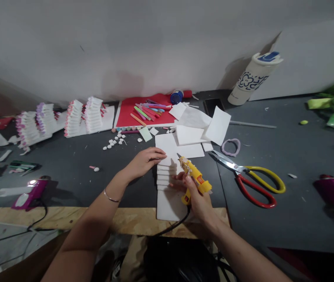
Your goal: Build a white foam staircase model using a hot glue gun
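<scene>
My right hand (197, 196) is wrapped round a yellow glue gun (194, 174), whose nozzle points up and left over the white pieces. A black cord runs down from its handle. My left hand (146, 161) lies with its fingers extended, the tips at the upper part of a white sheet (167, 145). Below those fingertips, overlapping white strips (165, 176) form a stepped row on a white board (169, 205). Whether the nozzle touches anything cannot be made out.
Large scissors (240, 168) with red and yellow handles lie open at the right, beside a lilac hair tie (230, 147). Markers (152, 111) rest on red material behind. A white tumbler (251, 78) stands at the back right. Small white pieces (115, 141) are scattered left.
</scene>
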Available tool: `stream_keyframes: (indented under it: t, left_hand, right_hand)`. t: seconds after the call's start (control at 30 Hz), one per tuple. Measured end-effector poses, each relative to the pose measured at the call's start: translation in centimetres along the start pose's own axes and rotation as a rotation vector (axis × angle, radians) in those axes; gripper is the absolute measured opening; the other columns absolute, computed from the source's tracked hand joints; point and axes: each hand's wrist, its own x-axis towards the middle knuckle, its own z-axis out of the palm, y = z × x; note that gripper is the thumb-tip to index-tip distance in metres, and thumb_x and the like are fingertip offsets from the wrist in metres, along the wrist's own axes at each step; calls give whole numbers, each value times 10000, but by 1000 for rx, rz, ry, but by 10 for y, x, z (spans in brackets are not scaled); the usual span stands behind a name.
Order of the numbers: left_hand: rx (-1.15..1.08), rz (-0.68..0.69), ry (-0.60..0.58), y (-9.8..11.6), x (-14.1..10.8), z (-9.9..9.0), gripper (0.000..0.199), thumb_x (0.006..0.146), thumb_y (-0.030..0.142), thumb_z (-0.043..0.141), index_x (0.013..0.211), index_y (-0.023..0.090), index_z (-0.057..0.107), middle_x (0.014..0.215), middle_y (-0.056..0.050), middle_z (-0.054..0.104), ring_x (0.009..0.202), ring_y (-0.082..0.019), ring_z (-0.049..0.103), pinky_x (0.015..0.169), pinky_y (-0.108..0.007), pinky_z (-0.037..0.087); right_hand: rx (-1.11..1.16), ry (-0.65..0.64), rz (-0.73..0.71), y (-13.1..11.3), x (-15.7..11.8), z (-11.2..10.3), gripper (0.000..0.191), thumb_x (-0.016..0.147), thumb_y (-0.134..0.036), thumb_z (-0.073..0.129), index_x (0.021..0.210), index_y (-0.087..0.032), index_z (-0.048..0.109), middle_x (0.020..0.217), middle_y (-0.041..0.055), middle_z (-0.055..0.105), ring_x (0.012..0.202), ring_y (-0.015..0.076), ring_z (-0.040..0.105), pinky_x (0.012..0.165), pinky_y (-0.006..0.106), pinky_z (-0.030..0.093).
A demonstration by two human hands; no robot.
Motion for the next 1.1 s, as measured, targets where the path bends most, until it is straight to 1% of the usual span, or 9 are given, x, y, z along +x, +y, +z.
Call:
stream_keyframes:
  t: [0.07, 0.13, 0.23, 0.33, 0.47, 0.53, 0.67, 0.87, 1.1]
  left_hand:
    - [-6, 1, 9, 1, 0, -1, 249, 965, 243, 507, 1124, 227, 697, 1218, -69, 662, 1130, -195, 610, 1002, -387, 477]
    - [-20, 1, 10, 1, 0, -1, 250, 944, 297, 563, 1154, 232, 682, 1248, -74, 646, 1146, -204, 604, 1019, -400, 468]
    - [-40, 13, -27, 0, 0, -1, 319, 897, 353, 642, 1193, 235, 660, 1281, -83, 630, 1166, -219, 598, 1030, -408, 461]
    - [-32, 18, -50, 0, 0, -1, 324, 907, 370, 626, 1196, 226, 661, 1261, -88, 645, 1157, -223, 605, 1029, -402, 460]
    - [-1, 3, -42, 0, 1, 0, 315, 922, 387, 599, 1183, 224, 668, 1248, -79, 654, 1143, -219, 614, 1030, -392, 460]
    - [4, 6, -42, -1, 2, 0, 313, 926, 389, 594, 1182, 226, 668, 1248, -76, 655, 1145, -217, 614, 1030, -387, 460]
    - [2, 18, -41, -2, 3, 0, 303, 933, 384, 585, 1181, 231, 667, 1250, -77, 655, 1149, -213, 611, 1027, -382, 460]
    - [-4, 19, -35, -2, 4, 1, 296, 940, 350, 574, 1183, 215, 674, 1239, -82, 657, 1130, -208, 618, 1015, -371, 463]
    - [-7, 19, -26, -3, 3, 1, 284, 931, 312, 588, 1186, 222, 675, 1242, -77, 655, 1129, -207, 616, 1016, -374, 461]
  right_hand:
    - [-12, -2, -6, 0, 0, 0, 420, 720, -585, 749, 939, -229, 712, 915, 44, 711, 892, 256, 687, 780, 423, 614]
    - [-17, -1, -1, -1, 0, 0, 423, 719, -591, 746, 950, -238, 714, 920, 41, 713, 881, 257, 688, 782, 427, 612]
    - [-13, -4, 5, -1, 0, -1, 432, 714, -588, 753, 967, -240, 717, 925, 41, 712, 884, 261, 689, 785, 419, 613]
    - [-24, -5, -4, -2, -1, -1, 436, 721, -580, 755, 982, -232, 718, 916, 35, 702, 882, 251, 688, 787, 408, 613]
    - [-19, -1, -5, -2, -1, -1, 411, 726, -576, 752, 953, -236, 717, 892, 28, 694, 867, 246, 689, 776, 405, 613]
    - [-15, -8, -10, -2, -1, -1, 399, 724, -576, 753, 929, -236, 716, 883, 26, 695, 857, 245, 691, 773, 406, 614]
    - [-18, -4, 12, -4, -1, 0, 410, 703, -590, 762, 900, -233, 717, 875, 32, 700, 776, 231, 698, 767, 404, 616]
    - [2, 18, 34, -6, -2, 2, 423, 664, -580, 795, 897, -235, 720, 871, 16, 698, 803, 228, 696, 773, 394, 613]
    - [12, 9, 34, -3, -1, 0, 411, 678, -572, 788, 896, -230, 723, 886, 19, 704, 791, 223, 697, 777, 386, 609]
